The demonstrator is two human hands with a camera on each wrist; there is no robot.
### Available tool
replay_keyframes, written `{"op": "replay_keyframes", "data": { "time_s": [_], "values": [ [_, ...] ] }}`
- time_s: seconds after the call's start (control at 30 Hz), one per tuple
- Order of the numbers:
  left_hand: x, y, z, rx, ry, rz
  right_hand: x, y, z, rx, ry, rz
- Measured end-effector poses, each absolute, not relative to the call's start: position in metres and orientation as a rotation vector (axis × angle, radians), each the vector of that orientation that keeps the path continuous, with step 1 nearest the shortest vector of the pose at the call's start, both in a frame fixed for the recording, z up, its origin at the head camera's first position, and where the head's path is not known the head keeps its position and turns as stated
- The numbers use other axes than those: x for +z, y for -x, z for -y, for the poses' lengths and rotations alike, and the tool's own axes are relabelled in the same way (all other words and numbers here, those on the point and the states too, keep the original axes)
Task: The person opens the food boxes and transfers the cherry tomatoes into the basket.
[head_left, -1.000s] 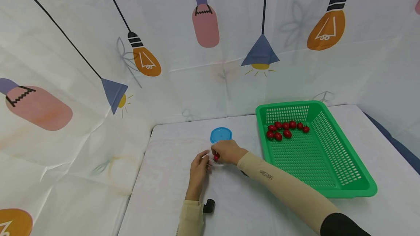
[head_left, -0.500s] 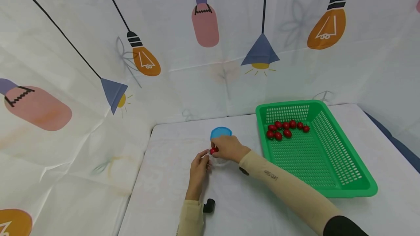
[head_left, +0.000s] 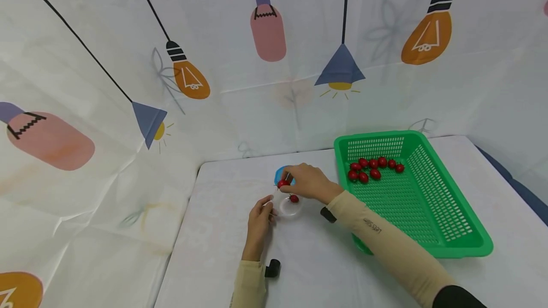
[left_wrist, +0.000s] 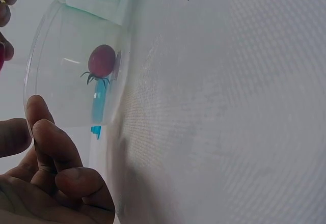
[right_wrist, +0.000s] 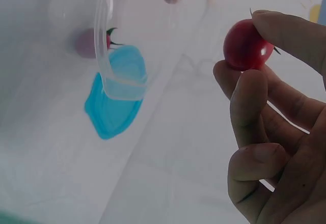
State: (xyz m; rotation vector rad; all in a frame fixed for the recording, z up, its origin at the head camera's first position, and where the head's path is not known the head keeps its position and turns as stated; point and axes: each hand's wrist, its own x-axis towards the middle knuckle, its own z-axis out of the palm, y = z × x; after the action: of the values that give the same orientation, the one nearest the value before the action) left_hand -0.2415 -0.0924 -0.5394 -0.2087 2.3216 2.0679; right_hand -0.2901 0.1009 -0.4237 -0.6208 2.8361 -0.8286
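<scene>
My left hand (head_left: 258, 225) pinches the rim of a clear plastic container (left_wrist: 61, 35) between thumb and fingers, with the container upright on the white table. One cherry tomato (left_wrist: 102, 61), its green stem on, lies inside at the bottom. Above the container's far side, my right hand (head_left: 311, 183) holds a second cherry tomato (right_wrist: 247, 45) between thumb and fingertips. Behind the container lies a blue lid (right_wrist: 113, 114), partly hidden by the right hand in the head view.
To the right stands a green basket (head_left: 460, 213) with several cherry tomatoes (head_left: 364, 178) at its far left corner. A patterned white cloth (head_left: 274, 108) hangs behind the table (head_left: 214, 251).
My right hand has moved up, away and slightly right with its tomato, off the container. The tomato inside, hidden before, now shows. The left hand has stayed in place.
</scene>
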Motion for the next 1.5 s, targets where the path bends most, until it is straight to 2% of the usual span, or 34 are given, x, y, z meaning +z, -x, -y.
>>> {"op": "replay_keyframes", "data": {
  "time_s": [0.2, 0.57, 1.5],
  "values": [
    [-0.535, 0.240, 0.094, 2.065, 0.211, -2.280, -0.415, 0.291, -0.112, -0.888, 0.592, -2.848],
    [-0.494, 0.223, 0.088, 2.024, 0.194, -2.284, -0.403, 0.293, -0.134, -0.959, 0.544, -2.892],
    [-0.501, 0.228, 0.088, 2.021, 0.227, -2.299, -0.399, 0.298, -0.241, -1.039, 0.308, -3.023]
  ]
}}
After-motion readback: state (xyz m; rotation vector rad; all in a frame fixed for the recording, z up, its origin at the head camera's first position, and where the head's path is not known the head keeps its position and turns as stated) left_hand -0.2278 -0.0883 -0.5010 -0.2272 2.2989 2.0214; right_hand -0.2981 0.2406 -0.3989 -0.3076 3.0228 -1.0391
